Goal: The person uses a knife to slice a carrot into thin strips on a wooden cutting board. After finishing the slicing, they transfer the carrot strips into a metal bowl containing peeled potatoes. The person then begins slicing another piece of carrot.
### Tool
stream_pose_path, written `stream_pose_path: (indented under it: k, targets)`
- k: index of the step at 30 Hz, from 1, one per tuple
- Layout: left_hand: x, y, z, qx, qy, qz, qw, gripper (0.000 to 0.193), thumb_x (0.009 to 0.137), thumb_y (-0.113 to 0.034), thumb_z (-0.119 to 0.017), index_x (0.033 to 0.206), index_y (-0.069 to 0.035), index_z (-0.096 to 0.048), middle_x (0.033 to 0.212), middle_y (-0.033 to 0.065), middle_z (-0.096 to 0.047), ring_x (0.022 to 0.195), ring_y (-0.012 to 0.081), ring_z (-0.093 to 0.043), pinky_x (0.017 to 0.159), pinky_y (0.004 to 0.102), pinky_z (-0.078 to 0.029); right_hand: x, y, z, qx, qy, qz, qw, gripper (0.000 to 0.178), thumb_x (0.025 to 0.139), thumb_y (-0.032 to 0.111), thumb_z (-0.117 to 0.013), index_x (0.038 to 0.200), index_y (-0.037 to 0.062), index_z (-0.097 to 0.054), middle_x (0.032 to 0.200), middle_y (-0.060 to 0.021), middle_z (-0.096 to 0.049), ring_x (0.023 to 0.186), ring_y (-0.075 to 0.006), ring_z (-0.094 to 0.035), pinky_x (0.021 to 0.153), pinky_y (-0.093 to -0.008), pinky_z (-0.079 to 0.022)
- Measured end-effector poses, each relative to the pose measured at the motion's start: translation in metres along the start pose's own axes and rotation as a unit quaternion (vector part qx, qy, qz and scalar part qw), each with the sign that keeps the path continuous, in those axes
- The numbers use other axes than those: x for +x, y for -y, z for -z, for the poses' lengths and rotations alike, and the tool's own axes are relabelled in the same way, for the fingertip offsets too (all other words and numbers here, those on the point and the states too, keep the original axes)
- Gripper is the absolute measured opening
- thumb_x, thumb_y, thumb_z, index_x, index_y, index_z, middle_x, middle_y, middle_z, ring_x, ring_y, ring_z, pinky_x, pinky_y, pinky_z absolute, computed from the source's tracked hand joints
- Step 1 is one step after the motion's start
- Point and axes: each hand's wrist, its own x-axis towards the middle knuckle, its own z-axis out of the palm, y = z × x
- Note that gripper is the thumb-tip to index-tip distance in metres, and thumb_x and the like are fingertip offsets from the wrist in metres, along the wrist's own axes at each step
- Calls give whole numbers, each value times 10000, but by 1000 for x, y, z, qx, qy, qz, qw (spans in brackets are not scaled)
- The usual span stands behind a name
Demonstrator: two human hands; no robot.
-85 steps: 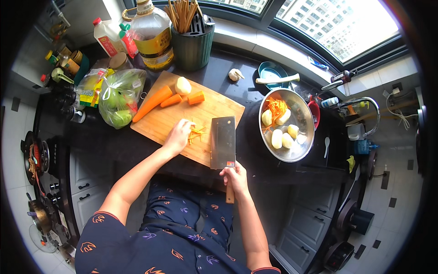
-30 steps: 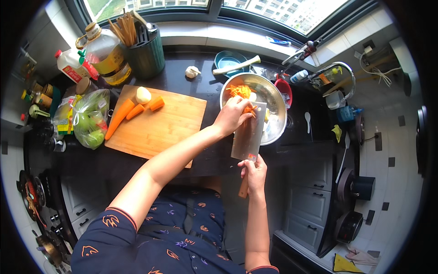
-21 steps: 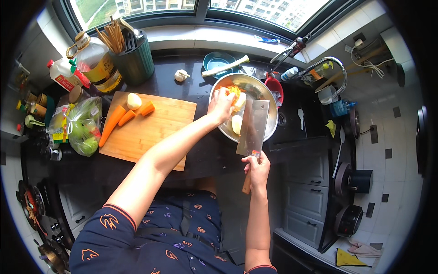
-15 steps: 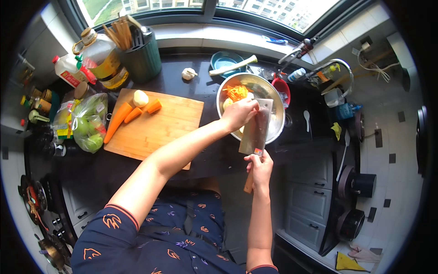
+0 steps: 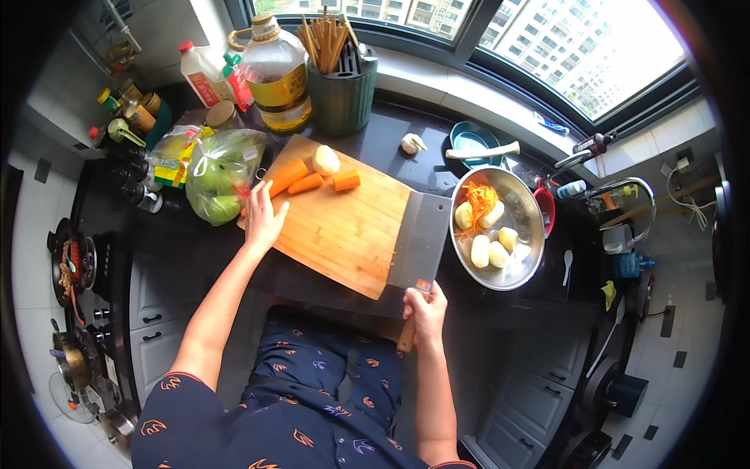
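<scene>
My right hand [image 5: 426,311] is closed round the wooden handle of a cleaver [image 5: 419,238]. Its broad blade overlaps the right edge of a wooden cutting board [image 5: 344,242]. My left hand [image 5: 264,220] reaches across the board's left side, thumb apart, over a long carrot [image 5: 289,176] that it partly covers; whether the fingers press on it is hard to tell. Beside that carrot lie two shorter pieces, one of them a carrot chunk [image 5: 346,180], and a peeled potato [image 5: 326,161]. Right of the blade, a steel bowl [image 5: 530,266] contains shredded carrot [image 5: 478,205] and several peeled potatoes [image 5: 480,251].
A plastic bag of green produce [image 5: 223,176] sits left of the board. Behind stand a large oil bottle [image 5: 273,78] and a chopstick and knife holder [image 5: 344,98]. Garlic [image 5: 412,144] and a teal dish [image 5: 473,139] are at the back; a faucet [image 5: 644,195] is at right.
My left hand has left the bowl and moved to the carrot on the board. The cleaver has moved from over the bowl to the board's right edge. The view has turned.
</scene>
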Motion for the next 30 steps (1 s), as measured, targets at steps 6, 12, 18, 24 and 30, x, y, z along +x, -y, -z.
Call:
stream_pose_path:
  k: [6,12,18,24,30]
  targets:
    - [54,28,-14,-4,85,39,996,837,932,-474,-686,1492,61,-369,1486,297,-432,1389,430,-411,1183,473,-331,18,-35,-38,-44,25,-29,998,163,906,80,-749,1002,38,-624,774,-33,-643,515,-68,-539,479,-217,-445]
    - [98,33,-33,39,164,147,975,957,941,-698,-516,1499,68,-383,1426,313,-531,1337,464,-481,1162,485,-345,35,-53,-34,-108,-12,-50,993,139,910,112,-727,988,35,-641,801,-31,-671,589,-77,-575,537,-240,-476]
    - [94,31,-31,73,140,150,976,993,921,-804,-393,1429,42,-503,1337,286,-613,1262,454,-537,1121,482,-377,57,-97,-12,-205,-41,69,975,242,877,140,-758,1061,7,-675,901,-40,-713,820,-114,-640,776,-282,-511]
    - [94,23,-24,97,142,167,971,1000,914,-830,-359,1389,27,-557,1296,269,-645,1257,439,-543,1106,500,-396,46,-77,-22,-210,-60,24,976,220,879,116,-760,1058,9,-688,951,-33,-722,854,-89,-624,795,-266,-493]
    - [86,12,-8,107,174,143,968,1005,913,-839,-342,1391,18,-558,1263,257,-667,1242,421,-564,1087,510,-423,40,-65,-2,-236,-49,14,970,190,866,101,-768,1018,16,-693,892,-7,-710,799,-69,-600,749,-249,-480]
